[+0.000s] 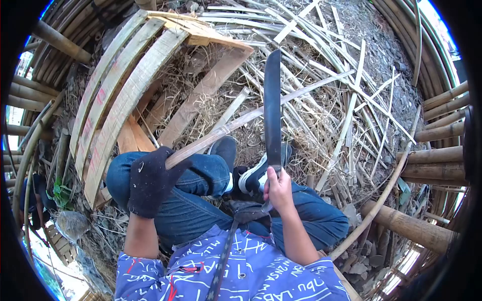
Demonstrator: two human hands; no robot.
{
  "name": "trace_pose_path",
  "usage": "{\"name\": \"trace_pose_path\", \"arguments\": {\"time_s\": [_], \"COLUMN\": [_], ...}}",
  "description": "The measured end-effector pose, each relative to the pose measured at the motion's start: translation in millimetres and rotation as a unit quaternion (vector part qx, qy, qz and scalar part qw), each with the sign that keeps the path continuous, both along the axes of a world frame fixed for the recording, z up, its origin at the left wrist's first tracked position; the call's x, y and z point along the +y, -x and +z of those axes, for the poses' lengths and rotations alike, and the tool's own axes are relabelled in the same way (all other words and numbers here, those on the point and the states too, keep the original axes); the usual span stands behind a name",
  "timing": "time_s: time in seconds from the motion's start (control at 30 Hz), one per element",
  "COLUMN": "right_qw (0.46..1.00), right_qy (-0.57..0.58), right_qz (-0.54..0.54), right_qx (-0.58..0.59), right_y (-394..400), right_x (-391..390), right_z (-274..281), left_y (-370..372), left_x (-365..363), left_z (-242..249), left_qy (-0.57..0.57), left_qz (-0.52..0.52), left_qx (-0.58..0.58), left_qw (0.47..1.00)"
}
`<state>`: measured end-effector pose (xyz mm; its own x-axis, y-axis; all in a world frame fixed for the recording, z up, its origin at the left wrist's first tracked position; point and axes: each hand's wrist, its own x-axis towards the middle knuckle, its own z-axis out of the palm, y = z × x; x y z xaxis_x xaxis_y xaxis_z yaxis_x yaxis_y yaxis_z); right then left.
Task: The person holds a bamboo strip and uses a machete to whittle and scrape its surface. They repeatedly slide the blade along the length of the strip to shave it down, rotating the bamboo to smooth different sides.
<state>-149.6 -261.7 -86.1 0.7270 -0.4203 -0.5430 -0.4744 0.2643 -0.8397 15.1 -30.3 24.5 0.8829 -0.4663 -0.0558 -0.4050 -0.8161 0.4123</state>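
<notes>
My left hand [154, 180], in a dark glove, is closed round the lower end of a long split bamboo strip [221, 131] above my left knee. From there the strip runs up and to the right, crossing beside the blade. My bare right hand [278, 189] grips the handle of a large machete [272, 105], whose dark, broad blade points up, away from me. Blade and strip overlap in the view; whether they touch I cannot tell.
A wooden slatted crate [113, 95] lies tilted at the left. Split bamboo strips [346, 115] and shavings cover the ground ahead. Bamboo poles [411, 228] line both sides. My shoes [251, 178] are near the machete handle. Part of another person [37, 200] shows at far left.
</notes>
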Motion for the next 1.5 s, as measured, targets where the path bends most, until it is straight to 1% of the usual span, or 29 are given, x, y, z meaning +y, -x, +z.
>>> {"name": "trace_pose_path", "arguments": {"time_s": [0.03, 0.1, 0.13, 0.17, 0.2, 0.27, 0.33, 0.4, 0.43, 0.47, 0.5, 0.53, 0.6, 0.73, 0.8, 0.87, 0.9, 0.97, 1.03, 1.1, 1.13, 1.2, 1.23, 1.27, 1.33, 1.4, 1.43, 1.47, 1.5], "right_qw": [1.0, 1.0, 1.0, 0.998, 0.998, 0.993, 0.984, 0.975, 0.97, 0.964, 0.955, 0.951, 0.943, 0.927, 0.919, 0.914, 0.906, 0.883, 0.871, 0.852, 0.849, 0.898, 0.903, 0.913, 0.935, 0.951, 0.963, 0.962, 0.957], "right_qy": [-0.017, -0.008, -0.001, -0.018, 0.012, 0.045, 0.109, 0.144, 0.159, 0.176, 0.189, 0.198, 0.212, 0.264, 0.291, 0.3, 0.34, 0.419, 0.432, 0.461, 0.463, 0.375, 0.364, 0.32, 0.257, 0.193, 0.143, 0.143, 0.183], "right_qz": [-0.003, -0.012, -0.022, -0.05, -0.06, -0.098, -0.134, -0.151, -0.163, -0.175, -0.206, -0.205, -0.203, -0.21, -0.216, -0.218, -0.195, -0.142, -0.145, -0.152, -0.151, -0.144, -0.121, -0.127, -0.092, -0.079, -0.067, -0.067, -0.051], "right_qx": [-0.005, -0.016, -0.021, -0.023, -0.026, -0.052, -0.054, -0.078, -0.085, -0.092, -0.101, -0.118, -0.159, -0.164, -0.155, -0.162, -0.159, -0.157, -0.184, -0.199, -0.203, -0.181, -0.193, -0.219, -0.227, -0.23, -0.219, -0.222, -0.219], "right_y": [5, 16, 22, 26, 34, 49, 64, 71, 75, 76, 72, 74, 77, 77, 79, 83, 84, 84, 78, 81, 82, 88, 90, 89, 85, 84, 82, 81, 79], "right_x": [-3, -8, -11, -13, -18, -28, -41, -55, -63, -68, -68, -74, -85, -96, -101, -105, -109, -110, -104, -101, -98, -90, -89, -81, -65, -55, -48, -46, -44], "right_z": [3, 10, 16, 26, 28, 32, 35, 49, 52, 57, 70, 74, 76, 95, 103, 111, 115, 126, 130, 123, 118, 108, 97, 89, 86, 65, 72, 66, 55], "left_y": [1, 0, -5, -15, -25, -43, -53, -63, -74, -86, -96, -100, -104, -122, -131, -139, -133, -136, -138, -139, -139, -134, -127, -120, -111, -105, -104, -107, -112], "left_x": [4, 14, 24, 40, 56, 86, 106, 114, 121, 128, 131, 124, 103, 113, 121, 130, 126, 124, 122, 122, 120, 108, 97, 88, 78, 65, 56, 51, 50], "left_z": [5, 22, 30, 37, 45, 63, 85, 107, 116, 124, 133, 140, 156, 153, 163, 180, 192, 200, 207, 214, 216, 218, 224, 231, 246, 258, 264, 270, 270], "left_qy": [0.001, -0.043, -0.041, -0.063, -0.086, -0.098, -0.123, -0.166, -0.171, -0.18, -0.188, -0.189, -0.109, -0.122, -0.1, -0.081, -0.066, -0.053, -0.008, 0.005, 0.022, 0.012, 0.022, 0.031, 0.019, 0.005, 0.001, -0.004, 0.032], "left_qz": [-0.001, 0.0, -0.001, -0.032, -0.06, -0.077, -0.081, -0.109, -0.107, -0.119, -0.13, -0.125, -0.144, -0.149, -0.165, -0.131, -0.148, -0.138, -0.14, -0.138, -0.143, -0.116, -0.125, -0.134, -0.131, -0.129, -0.126, -0.122, -0.115], "left_qx": [-0.006, -0.167, -0.172, -0.254, -0.335, -0.381, -0.396, -0.461, -0.466, -0.493, -0.52, -0.527, -0.6, -0.626, -0.642, -0.673, -0.675, -0.683, -0.685, -0.688, -0.686, -0.693, -0.697, -0.702, -0.705, -0.709, -0.724, -0.739, -0.707], "left_qw": [1.0, 0.985, 0.984, 0.965, 0.936, 0.916, 0.907, 0.865, 0.861, 0.843, 0.823, 0.819, 0.779, 0.756, 0.742, 0.724, 0.72, 0.715, 0.715, 0.713, 0.713, 0.711, 0.706, 0.699, 0.696, 0.694, 0.678, 0.663, 0.697]}}
